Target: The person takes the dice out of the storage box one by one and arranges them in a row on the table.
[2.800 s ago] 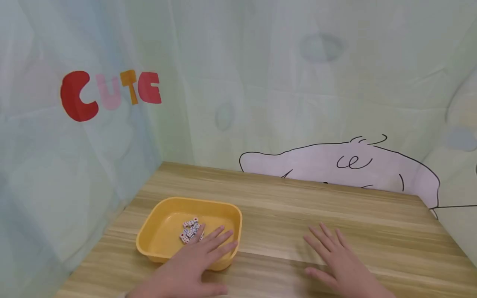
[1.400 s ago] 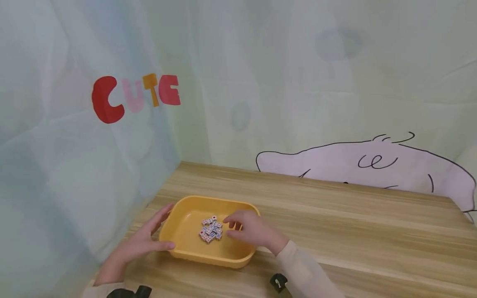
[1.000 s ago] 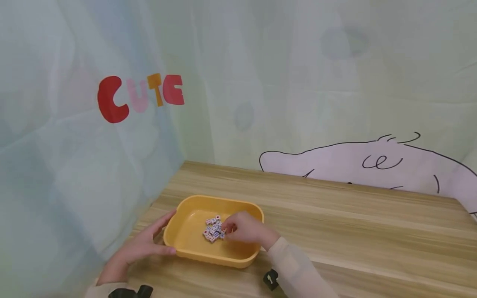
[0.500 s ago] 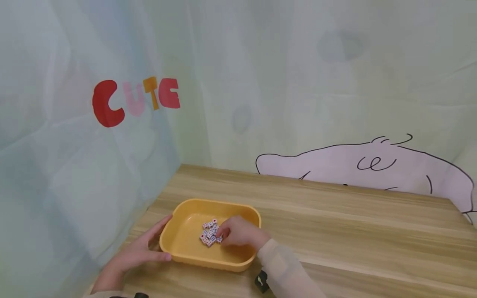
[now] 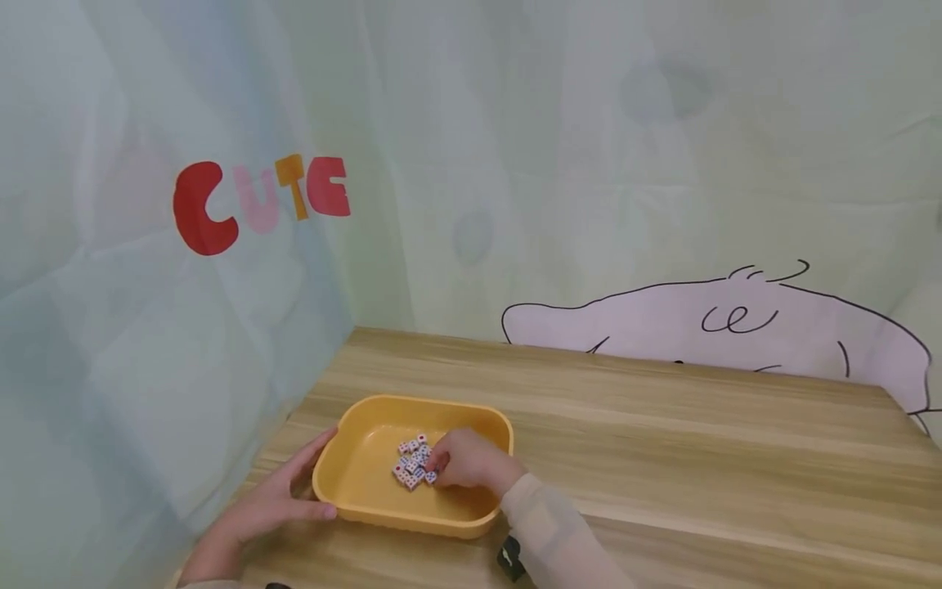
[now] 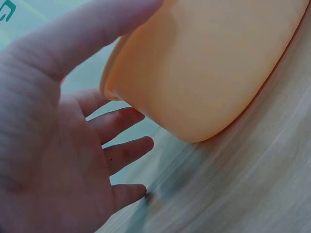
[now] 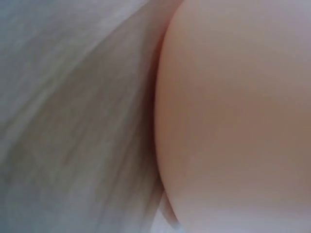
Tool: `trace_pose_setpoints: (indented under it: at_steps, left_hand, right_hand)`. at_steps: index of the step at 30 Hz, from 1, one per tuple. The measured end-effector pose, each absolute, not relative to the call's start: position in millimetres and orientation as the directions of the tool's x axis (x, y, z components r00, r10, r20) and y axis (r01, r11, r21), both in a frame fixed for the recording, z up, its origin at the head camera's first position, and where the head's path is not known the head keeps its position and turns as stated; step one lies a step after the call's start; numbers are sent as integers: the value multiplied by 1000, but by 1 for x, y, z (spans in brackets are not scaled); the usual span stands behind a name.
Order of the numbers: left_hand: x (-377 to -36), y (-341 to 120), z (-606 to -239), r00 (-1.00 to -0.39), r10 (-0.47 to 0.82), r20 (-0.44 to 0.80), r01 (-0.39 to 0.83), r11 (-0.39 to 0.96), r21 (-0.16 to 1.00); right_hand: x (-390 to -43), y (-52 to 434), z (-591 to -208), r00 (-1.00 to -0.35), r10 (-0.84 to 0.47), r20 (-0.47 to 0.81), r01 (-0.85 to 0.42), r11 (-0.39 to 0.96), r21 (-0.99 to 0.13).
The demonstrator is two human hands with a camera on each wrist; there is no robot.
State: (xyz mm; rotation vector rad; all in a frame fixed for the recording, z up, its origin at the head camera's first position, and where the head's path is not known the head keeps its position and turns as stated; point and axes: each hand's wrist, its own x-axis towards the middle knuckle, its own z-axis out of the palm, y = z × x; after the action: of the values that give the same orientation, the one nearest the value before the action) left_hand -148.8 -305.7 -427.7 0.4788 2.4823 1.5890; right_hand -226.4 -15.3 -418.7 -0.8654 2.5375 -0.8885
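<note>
A pale curtain (image 5: 515, 147) with the letters "CUTE" (image 5: 261, 200) and a cartoon drawing (image 5: 721, 327) hangs round two sides of a wooden counter (image 5: 662, 458). Near the counter's left corner sits a yellow tray (image 5: 353, 483) holding a small heap of dice (image 5: 412, 462).

The right hand (image 5: 467, 462) is inside the tray with its fingers curled down onto the right side of the heap. The head view suggests a pinching grip on a die, but the fingertips hide what is between them, and the right wrist view shows only blurred skin and sleeve. The left hand (image 5: 268, 511) lies with its grip apart: thumb along the tray's near wall, straight fingers against the left wall, bracing it rather than clasping it.

The dice are small and packed close, so a pinch from the right could likely nudge neighbours aside or lose the chosen one, which would then roll about the tray floor. A hasty lift might clip the rim beside the wrist and tip the light tray; the bracing hand guards against that.

Left of the bracing hand, curtain and counter edge are close. To the right of the working hand the counter runs wide, with ample room above it.
</note>
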Motion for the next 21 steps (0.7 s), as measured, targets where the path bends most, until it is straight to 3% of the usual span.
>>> trace_pose_setpoints:
  at_steps: [6,12,21]
  left_hand:
    - [-149,-305,-428,-927,371,50,197,369,908]
    - [-149,-307,-428,-927,371,59,213,390,896]
    - [-150,-307,-428,-938,346,21,176,423,889]
  right_hand:
    - [-226,-10,-413,-758,-649,-63,-461,602,-652]
    - [-226,16,-390,-727,-679,108,-574,513,-639]
    - [-223,80,-376,-790,-580,198,-541,508,-670]
